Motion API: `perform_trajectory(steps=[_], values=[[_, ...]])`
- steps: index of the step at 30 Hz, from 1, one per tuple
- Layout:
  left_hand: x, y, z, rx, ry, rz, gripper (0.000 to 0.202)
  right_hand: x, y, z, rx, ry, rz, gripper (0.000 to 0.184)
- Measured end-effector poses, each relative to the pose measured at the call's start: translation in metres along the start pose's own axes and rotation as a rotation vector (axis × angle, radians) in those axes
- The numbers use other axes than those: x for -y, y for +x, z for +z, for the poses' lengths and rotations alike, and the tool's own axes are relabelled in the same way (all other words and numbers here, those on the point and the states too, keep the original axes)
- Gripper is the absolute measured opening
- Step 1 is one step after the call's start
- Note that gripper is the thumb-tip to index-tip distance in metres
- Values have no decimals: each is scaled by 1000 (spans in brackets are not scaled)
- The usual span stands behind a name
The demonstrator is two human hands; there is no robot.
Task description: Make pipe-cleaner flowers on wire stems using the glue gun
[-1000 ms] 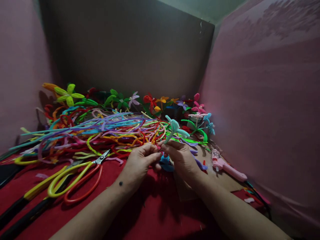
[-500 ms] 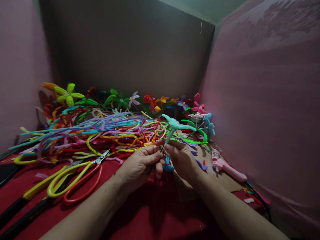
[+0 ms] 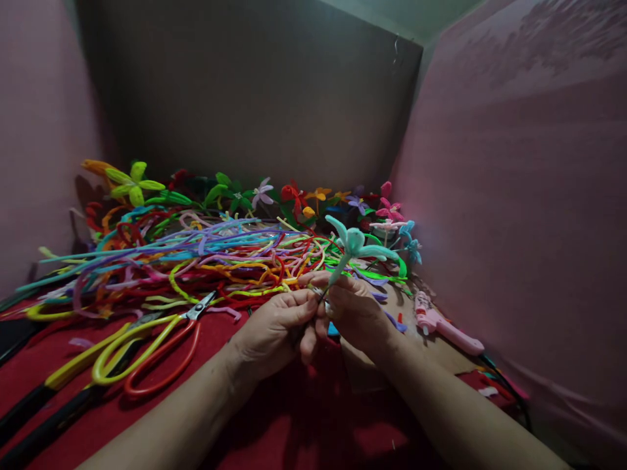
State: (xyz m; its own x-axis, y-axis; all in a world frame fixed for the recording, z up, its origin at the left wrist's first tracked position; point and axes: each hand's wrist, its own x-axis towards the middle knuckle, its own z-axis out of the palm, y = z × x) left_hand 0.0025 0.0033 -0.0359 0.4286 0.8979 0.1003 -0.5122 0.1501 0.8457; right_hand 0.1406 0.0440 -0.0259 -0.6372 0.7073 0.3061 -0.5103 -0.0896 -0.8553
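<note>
A light teal pipe-cleaner flower (image 3: 353,244) stands up above my two hands, its petals spread. My left hand (image 3: 277,329) is closed, its thumb and fingers pinching the lower end of the flower's stem. My right hand (image 3: 355,312) is also closed around the stem just under the bloom, fingertips touching those of the left hand. A blue piece shows under my right hand on the red cloth (image 3: 313,418). Behind the hands lies a wide heap of coloured pipe cleaners (image 3: 186,258).
Yellow-handled and orange-handled scissors (image 3: 147,349) lie at the left of my hands. A pink glue gun (image 3: 443,325) rests at the right by the pink wall. Several finished flowers (image 3: 264,192) line the dark back board.
The teal flower has risen and shifted right. Both hands have drawn closer together around its stem, the left fingers curling in more.
</note>
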Motion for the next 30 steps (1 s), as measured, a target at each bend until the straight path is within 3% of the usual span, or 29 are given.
perform_trajectory(steps=[4,12,18,21,25,28,30], values=[[1,-1,0,25,-6,1,24,1,0,-2,-28,-33,-64,13],[1,-2,1,-5,-9,0,24,2,2,-1,-71,-9,-7,11],[-2,-1,-1,-35,63,-26,29,1,3,-2,-190,-149,-101,7],[-7,-1,2,-121,215,26,29,-5,6,-8,-276,-163,-101,7],[-9,0,12,-358,467,157,13,-14,9,-13,-377,-168,-100,9],[-5,1,17,-511,615,232,12,-16,7,-12,-398,-202,-78,12],[-4,1,17,-536,618,241,14,-15,5,-9,-379,-237,-66,14]])
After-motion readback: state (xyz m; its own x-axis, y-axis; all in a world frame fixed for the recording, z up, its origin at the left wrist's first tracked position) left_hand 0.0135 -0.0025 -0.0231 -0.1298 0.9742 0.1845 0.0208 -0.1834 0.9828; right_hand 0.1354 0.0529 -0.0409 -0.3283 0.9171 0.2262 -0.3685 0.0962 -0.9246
